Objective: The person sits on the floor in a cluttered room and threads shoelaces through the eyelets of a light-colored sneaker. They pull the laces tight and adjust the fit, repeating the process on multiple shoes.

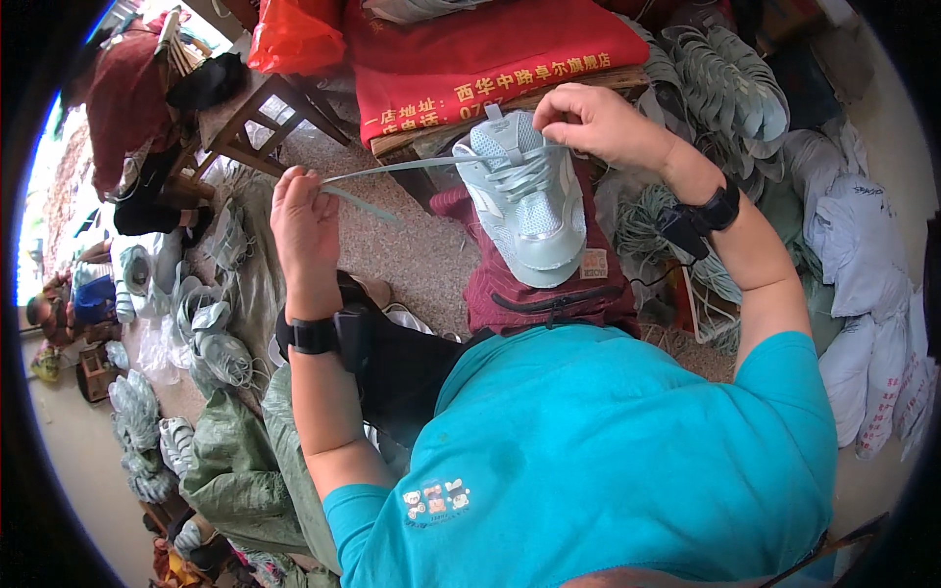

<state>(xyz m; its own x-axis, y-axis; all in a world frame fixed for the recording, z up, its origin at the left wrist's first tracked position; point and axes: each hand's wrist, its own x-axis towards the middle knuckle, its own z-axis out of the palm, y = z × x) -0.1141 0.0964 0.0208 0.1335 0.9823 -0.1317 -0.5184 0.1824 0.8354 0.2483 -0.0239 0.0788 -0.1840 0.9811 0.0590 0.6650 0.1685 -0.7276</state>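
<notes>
My left hand point(302, 230) is raised out to the side, fingertips pinched on a pale lace point(397, 169), whose loose end hangs just beyond them. From there the lace stretches across to the pale grey-blue shoe point(534, 201), which is right in front of me with its toe toward my body and its tongue pointing away. More lacing crosses the tongue. My right hand point(608, 127) is at the far right of the shoe, by its collar, with the fingers bent inward (I cannot tell whether they grip the lace there or only rest close by).

Below the toe spreads a maroon cloth point(520, 299) with a dark zip, next to my turquoise shirt point(618, 421). Just past the shoe is a wooden bench point(627, 78) covered by a red cloth point(510, 49). A tangle of pale cords point(642, 220) lies to the right, near stacked grey-green shoe parts point(730, 83). White sacks point(863, 250) line the right edge; a green sack point(230, 461) slumps to my left.
</notes>
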